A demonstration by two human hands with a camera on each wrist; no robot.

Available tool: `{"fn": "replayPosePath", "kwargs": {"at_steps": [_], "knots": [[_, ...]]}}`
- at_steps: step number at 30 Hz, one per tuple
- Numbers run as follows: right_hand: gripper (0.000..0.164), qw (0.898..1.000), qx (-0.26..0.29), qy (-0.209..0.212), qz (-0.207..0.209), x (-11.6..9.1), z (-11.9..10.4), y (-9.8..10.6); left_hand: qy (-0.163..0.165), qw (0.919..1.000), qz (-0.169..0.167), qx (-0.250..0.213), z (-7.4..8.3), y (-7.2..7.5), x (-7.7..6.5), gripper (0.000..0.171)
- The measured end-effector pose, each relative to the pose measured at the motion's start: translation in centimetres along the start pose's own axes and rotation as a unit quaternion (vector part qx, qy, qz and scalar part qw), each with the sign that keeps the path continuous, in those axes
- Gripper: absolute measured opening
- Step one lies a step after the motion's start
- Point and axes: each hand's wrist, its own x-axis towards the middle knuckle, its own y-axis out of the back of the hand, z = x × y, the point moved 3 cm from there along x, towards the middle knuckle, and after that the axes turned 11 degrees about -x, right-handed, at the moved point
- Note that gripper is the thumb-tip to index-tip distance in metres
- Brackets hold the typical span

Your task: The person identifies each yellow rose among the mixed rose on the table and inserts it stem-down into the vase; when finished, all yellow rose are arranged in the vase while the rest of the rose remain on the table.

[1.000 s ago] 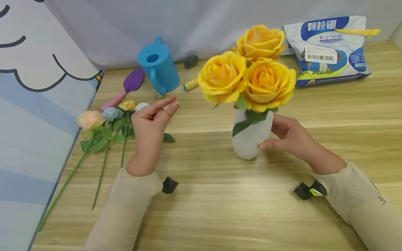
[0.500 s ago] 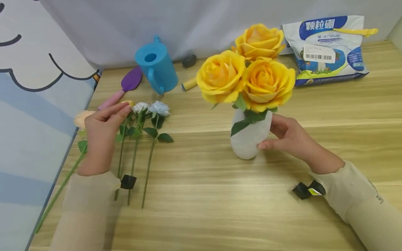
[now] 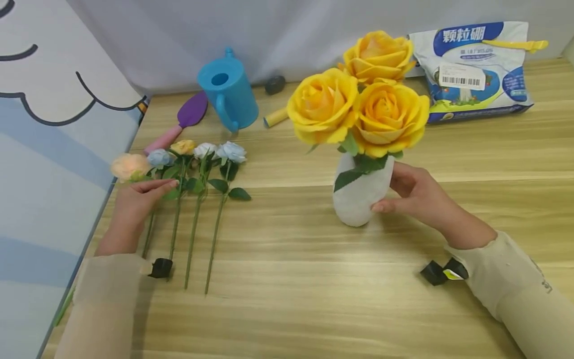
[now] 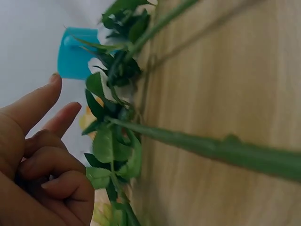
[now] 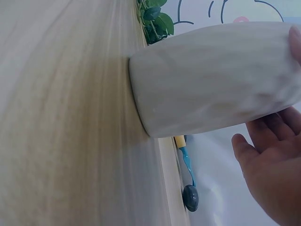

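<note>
My right hand (image 3: 419, 204) grips the side of a white vase (image 3: 356, 202), thumb in front; its base meets the table in the right wrist view. Three large yellow roses (image 3: 385, 114) with green leaves stand in the vase. At the left, my left hand (image 3: 134, 207) reaches over a row of artificial flowers lying flat. Its fingertips overlap the stem of a small yellow rose (image 3: 183, 146). The left wrist view shows the thumb and forefinger stretched out beside green leaves (image 4: 110, 146), nothing between them. Peach (image 3: 129, 167), blue (image 3: 160, 158), white (image 3: 205, 149) and pale blue (image 3: 231, 151) flowers lie alongside.
A blue watering can (image 3: 232, 94) stands at the back left, beside a purple trowel (image 3: 193, 109) with a pink handle. Behind the roses are a yellow handle (image 3: 275, 117), a dark stone (image 3: 274, 85) and a printed bag (image 3: 475, 70) with a yellow tool (image 3: 515, 45) on it.
My left hand has moved left and down over the row of flowers, first uncovering the pale blue and white ones, then the blue one. My right hand keeps holding the vase.
</note>
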Motion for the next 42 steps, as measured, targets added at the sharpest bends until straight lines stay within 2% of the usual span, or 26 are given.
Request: {"fn": "replayPosePath", "kwargs": {"at_steps": [5, 12, 17, 21, 28, 37, 42], "knots": [[0.058, 1.0, 0.002, 0.001, -0.007, 0.0, 0.3, 0.0, 0.025, 0.9984, -0.01, 0.049, -1.1, 0.1, 0.9, 0.077], [0.059, 1.0, -0.007, -0.003, -0.003, 0.0, 0.1, 0.0, 0.025, 0.995, -0.005, 0.096, -1.4, 0.3, 1.2, 0.075], [0.059, 1.0, -0.007, -0.005, 0.003, 0.0, 0.0, 0.0, 0.038, 0.9867, -0.035, 0.154, -1.5, 0.2, 1.3, 0.075], [0.06, 1.0, -0.008, -0.007, 0.001, 0.0, 0.0, 0.0, 0.047, 0.9815, -0.053, 0.178, -1.5, 0.0, 1.4, 0.076], [0.06, 1.0, -0.008, -0.004, 0.001, 0.0, 0.0, 0.0, 0.048, 0.9824, -0.042, 0.176, -1.4, -0.2, 1.3, 0.069], [0.059, 1.0, -0.01, -0.006, 0.002, 0.0, 0.0, 0.0, 0.043, 0.9805, -0.03, 0.19, -1.6, -0.1, 1.3, 0.072], [0.059, 1.0, -0.023, -0.015, 0.001, -0.1, 0.0, 0.0, 0.049, 0.984, -0.026, 0.169, -1.8, 0.1, 1.3, 0.073]]}}
